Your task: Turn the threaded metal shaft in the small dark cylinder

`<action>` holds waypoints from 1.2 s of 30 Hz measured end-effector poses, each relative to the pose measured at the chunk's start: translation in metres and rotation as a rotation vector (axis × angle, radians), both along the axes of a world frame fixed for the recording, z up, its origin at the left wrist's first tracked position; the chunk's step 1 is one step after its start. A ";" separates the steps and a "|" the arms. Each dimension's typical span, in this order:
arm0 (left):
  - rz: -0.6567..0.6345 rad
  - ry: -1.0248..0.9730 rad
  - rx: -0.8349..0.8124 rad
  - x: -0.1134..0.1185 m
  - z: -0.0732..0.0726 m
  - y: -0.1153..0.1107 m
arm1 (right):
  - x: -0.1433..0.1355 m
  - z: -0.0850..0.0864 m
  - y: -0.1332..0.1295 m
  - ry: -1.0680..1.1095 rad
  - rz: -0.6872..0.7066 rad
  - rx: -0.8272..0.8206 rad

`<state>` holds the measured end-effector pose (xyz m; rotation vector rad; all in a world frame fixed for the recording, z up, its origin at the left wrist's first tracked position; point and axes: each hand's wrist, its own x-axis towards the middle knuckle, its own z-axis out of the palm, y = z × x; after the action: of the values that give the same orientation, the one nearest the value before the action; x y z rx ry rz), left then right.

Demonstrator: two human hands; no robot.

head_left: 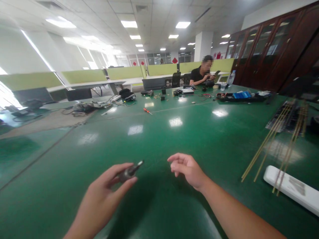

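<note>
My left hand (107,189) holds a small dark cylindrical object (130,172) between thumb and fingers, above the green table (159,139). A thin shaft with a pale tip sticks out of it, pointing up and to the right. To the right, my right hand (185,167) hovers over the table, with its fingers loosely curled and apart and nothing visible in them. Farther off lies a red screwdriver (147,111) on the table.
Thin sticks (267,142) jut over the table at the right, near a long white case (294,189). A blue item in a black tray (239,98) lies at the back right. Cables and electronic parts (89,107) sit back left. A person (199,74) sits across the table.
</note>
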<state>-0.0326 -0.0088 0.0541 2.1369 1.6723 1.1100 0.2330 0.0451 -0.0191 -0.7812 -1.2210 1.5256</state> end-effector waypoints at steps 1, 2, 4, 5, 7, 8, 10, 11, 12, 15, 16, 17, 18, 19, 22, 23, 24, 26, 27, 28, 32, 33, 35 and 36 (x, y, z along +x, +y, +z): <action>-0.086 -0.006 -0.030 0.014 -0.004 0.010 | 0.000 0.000 0.000 -0.015 -0.023 0.008; -0.135 -0.022 -0.036 0.028 -0.009 0.018 | -0.001 -0.001 0.000 -0.043 -0.042 0.015; -0.188 -0.047 -0.057 0.049 -0.023 0.029 | -0.003 -0.002 0.000 -0.139 -0.063 0.033; -0.189 -0.074 -0.055 0.056 -0.030 0.031 | -0.004 -0.002 -0.001 -0.196 -0.063 0.043; -0.169 -0.135 -0.065 0.061 -0.045 0.031 | -0.006 -0.004 -0.002 -0.287 -0.052 0.056; -0.168 -0.162 -0.078 0.060 -0.052 0.030 | -0.007 -0.005 -0.002 -0.303 -0.040 0.062; -0.180 -0.196 -0.104 0.056 -0.061 0.028 | -0.008 -0.006 -0.003 -0.320 -0.027 0.063; -0.191 -0.204 -0.113 0.054 -0.064 0.027 | -0.008 -0.006 -0.003 -0.326 -0.022 0.062; -0.200 -0.208 -0.118 0.052 -0.066 0.027 | -0.008 -0.006 -0.004 -0.335 -0.020 0.059; -0.210 -0.202 -0.122 0.049 -0.067 0.028 | -0.007 -0.003 -0.005 -0.356 -0.006 0.051; -0.213 -0.197 -0.125 0.049 -0.067 0.028 | -0.007 -0.002 -0.006 -0.364 -0.003 0.053; -0.215 -0.192 -0.128 0.049 -0.067 0.028 | -0.007 0.000 -0.007 -0.375 -0.003 0.058; -0.216 -0.188 -0.130 0.049 -0.067 0.028 | -0.007 0.001 -0.008 -0.388 -0.005 0.068; -0.217 -0.184 -0.130 0.050 -0.067 0.028 | -0.007 0.002 -0.008 -0.401 -0.009 0.081; -0.216 -0.176 -0.121 0.051 -0.067 0.028 | -0.007 0.005 -0.010 -0.432 -0.022 0.126; -0.215 -0.176 -0.116 0.051 -0.067 0.028 | -0.006 0.006 -0.010 -0.436 -0.026 0.137; -0.215 -0.177 -0.111 0.052 -0.066 0.028 | -0.006 0.007 -0.011 -0.439 -0.029 0.146; -0.215 -0.184 -0.098 0.053 -0.065 0.027 | -0.006 0.009 -0.011 -0.447 -0.038 0.166; -0.215 -0.186 -0.091 0.054 -0.064 0.027 | -0.006 0.009 -0.011 -0.456 -0.045 0.181; -0.216 -0.188 -0.081 0.055 -0.064 0.027 | -0.006 0.010 -0.012 -0.466 -0.052 0.199; -0.219 -0.187 -0.049 0.056 -0.063 0.026 | -0.006 0.010 -0.011 -0.487 -0.063 0.250; -0.221 -0.186 -0.044 0.056 -0.063 0.026 | -0.006 0.009 -0.011 -0.486 -0.060 0.250; -0.222 -0.183 -0.042 0.056 -0.064 0.025 | -0.005 0.008 -0.011 -0.482 -0.054 0.243; -0.223 -0.182 -0.042 0.056 -0.064 0.025 | -0.005 0.008 -0.010 -0.482 -0.053 0.240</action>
<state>0.0239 0.0166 -0.0097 2.0666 1.3311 1.1519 0.2277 0.0348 -0.0111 -1.0437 -1.6846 1.1500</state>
